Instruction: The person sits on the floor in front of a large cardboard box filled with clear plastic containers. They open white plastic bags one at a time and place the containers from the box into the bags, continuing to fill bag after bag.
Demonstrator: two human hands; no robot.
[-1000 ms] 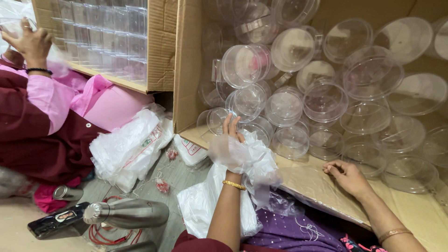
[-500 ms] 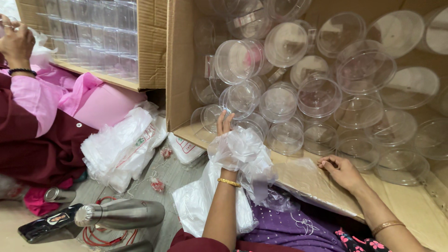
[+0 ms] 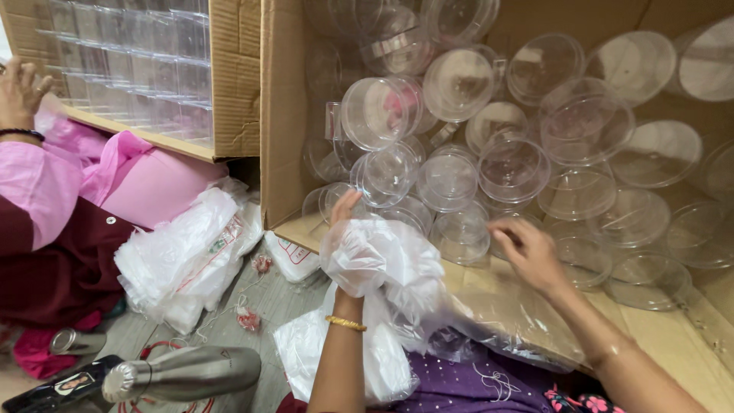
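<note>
Cardboard box [image 3: 284,115] ahead: left hand [image 3: 348,252] grip clutches plastic bag [image 3: 390,264]; right hand [image 3: 527,252] spread near clear containers [image 3: 447,180].

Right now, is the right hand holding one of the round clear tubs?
No, the right hand only reaches toward the round clear tubs with empty fingers, while the left hand grips a clear plastic bag.

Bright, even indoor light, soft shadows, faint glare on clear plastic, slight motion blur.

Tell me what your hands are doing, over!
Left hand inside clear plastic bag. Right hand open, reaching toward round clear containers in cardboard box. Nothing in between.
</note>
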